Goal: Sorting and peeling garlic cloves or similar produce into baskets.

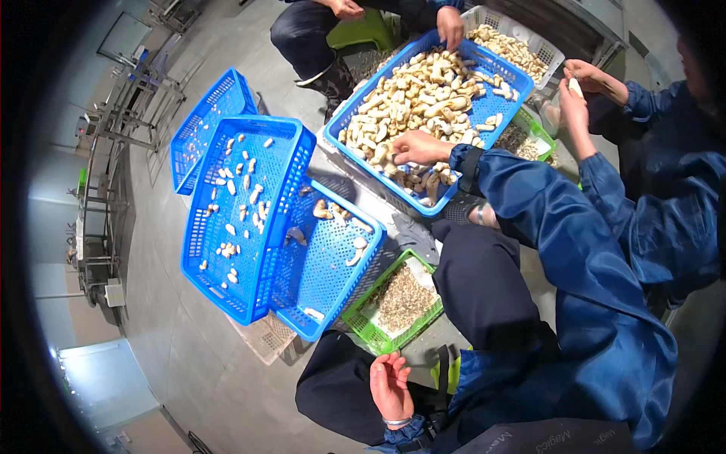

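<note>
My right hand [420, 148] reaches into a large blue plastic basket [434, 211], its fingers down against a heap of pale, thick-stemmed mushrooms [417, 105]. Whether the fingers grip one cannot be told. Palm up, my left hand [391, 386] hangs over my lap with loosely curled fingers and nothing visible in it. Just beyond it, a green plastic basket [351, 318] contains small brown and whitish trimmings [404, 298]. Further left, a tilted blue basket [193, 249] with scattered small mushroom pieces overlaps another blue basket [363, 272] that holds several larger mushrooms [322, 210].
Another person's hand [450, 27] reaches into the heap from the far side. At right, a co-worker's hands [575, 102] hold a pale mushroom. A white basket [553, 54] of mushrooms, a second green basket [547, 142] and a third blue basket [176, 153] stand around.
</note>
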### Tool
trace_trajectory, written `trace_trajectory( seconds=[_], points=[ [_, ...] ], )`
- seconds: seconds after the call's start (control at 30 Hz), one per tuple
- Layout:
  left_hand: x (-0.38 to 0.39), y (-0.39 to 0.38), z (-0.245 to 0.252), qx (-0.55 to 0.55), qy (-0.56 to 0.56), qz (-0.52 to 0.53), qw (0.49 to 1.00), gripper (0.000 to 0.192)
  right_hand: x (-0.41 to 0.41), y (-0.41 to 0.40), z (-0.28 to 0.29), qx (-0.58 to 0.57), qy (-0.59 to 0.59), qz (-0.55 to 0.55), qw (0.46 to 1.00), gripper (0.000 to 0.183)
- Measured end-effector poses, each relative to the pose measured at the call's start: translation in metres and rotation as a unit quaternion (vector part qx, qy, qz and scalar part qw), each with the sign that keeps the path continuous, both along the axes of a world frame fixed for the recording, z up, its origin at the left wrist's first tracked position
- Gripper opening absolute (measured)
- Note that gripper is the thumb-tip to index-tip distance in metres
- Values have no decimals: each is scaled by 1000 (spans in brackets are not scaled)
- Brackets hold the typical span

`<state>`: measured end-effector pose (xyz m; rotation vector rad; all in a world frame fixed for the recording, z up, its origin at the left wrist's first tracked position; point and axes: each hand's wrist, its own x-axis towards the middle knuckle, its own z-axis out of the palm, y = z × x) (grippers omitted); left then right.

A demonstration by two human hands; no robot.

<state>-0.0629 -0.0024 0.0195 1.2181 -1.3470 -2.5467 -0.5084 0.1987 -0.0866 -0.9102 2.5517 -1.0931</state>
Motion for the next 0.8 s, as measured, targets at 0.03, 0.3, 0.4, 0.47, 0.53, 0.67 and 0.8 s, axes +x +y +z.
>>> trace_trajectory(
  seconds=[0.03, 0.3, 0.4, 0.47, 0.53, 0.67, 0.8],
  points=[
    [7, -3, 1, -10, 7, 0, 1000, 28, 9, -11, 29, -26, 1, 51, 998, 27],
    [10, -9, 16, 133, 182, 4, 974, 68, 193, -79, 202, -115, -141, 524, 832, 22],
    [30, -6, 15, 264, 168, -33, 949, 77, 265, -96, 213, -89, -145, 646, 744, 18],
    [43, -6, 10, 373, 251, -88, 889, 72, 292, -115, 210, -68, -167, 668, 722, 12],
    [68, -6, 5, 415, 319, -59, 850, 65, 304, -124, 207, -119, -177, 636, 741, 8],
    [66, -8, 12, 292, 276, 53, 914, 51, 289, -107, 184, -260, -306, 298, 866, 15],
    [67, -8, 9, 287, 279, 74, 914, 54, 313, -105, 149, -249, -382, 216, 863, 14]
  ],
)
